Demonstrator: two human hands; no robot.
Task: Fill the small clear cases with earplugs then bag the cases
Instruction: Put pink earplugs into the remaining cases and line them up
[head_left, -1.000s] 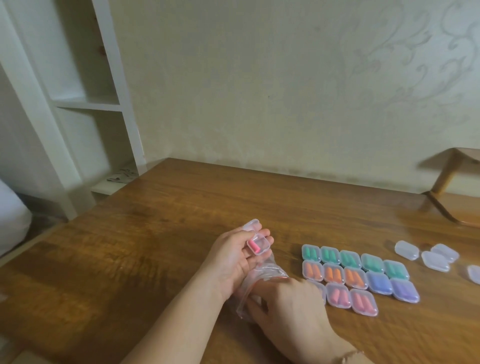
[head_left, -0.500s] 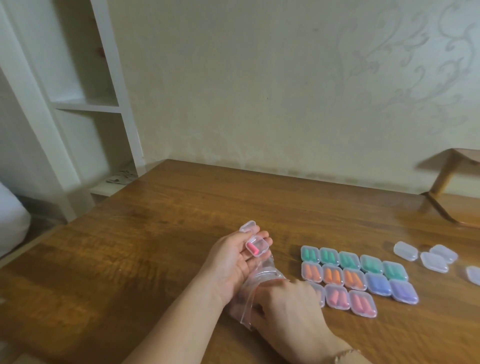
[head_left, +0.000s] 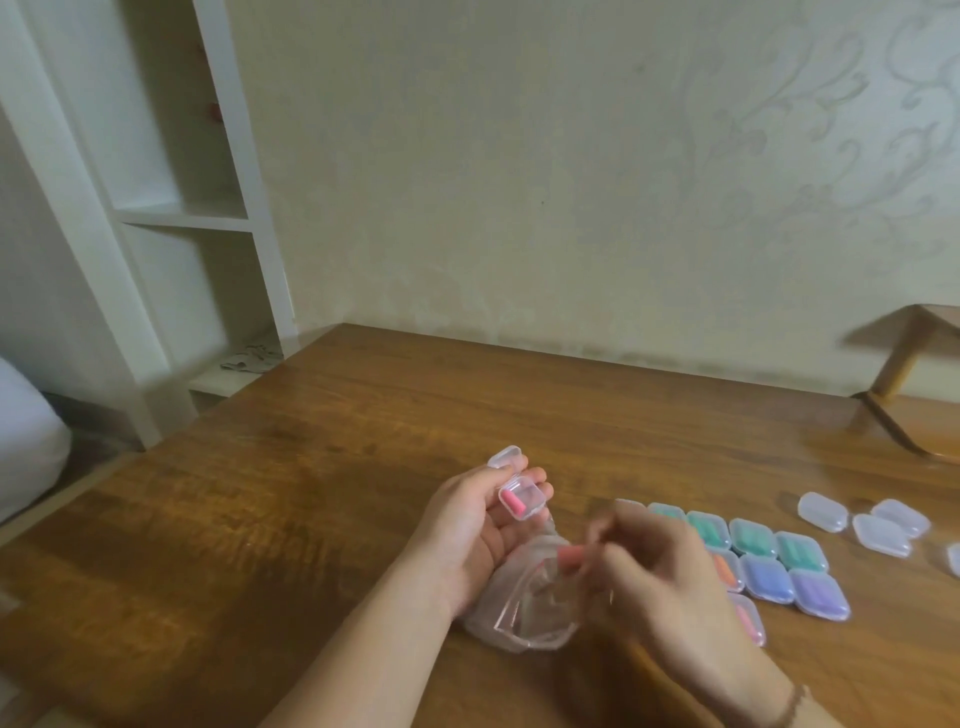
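At the near middle of the brown wooden table (head_left: 363, 467), the small clear plastic case (head_left: 522, 498) sits open in the fingers of the left hand (head_left: 478, 525), which curl around it and hold it just above the tabletop; its hinged lid (head_left: 505, 457) tips up behind the fingertips, and one pink foam earplug (head_left: 511, 500) lies inside. Just right of and below that case, the right hand (head_left: 660, 577), blurred, pinches a second pink foam earplug (head_left: 570, 554) between thumb and fingertips, apart from the case. Beneath both hands lies a crumpled clear plastic zip bag (head_left: 524, 613), its mouth gaping, touching the left palm. Right of the held case, partly hidden by the right hand, closed cases stand side by side in rows: green-filled cases (head_left: 750, 538) farthest back, then an orange one (head_left: 726, 571) with a blue one (head_left: 768, 578) and a purple one (head_left: 820, 593), and a pink one (head_left: 748, 621) nearest. Farther right, well apart from the held case, rest several empty clear cases (head_left: 862, 522). Left of the table stands a white shelf unit (head_left: 182, 213).
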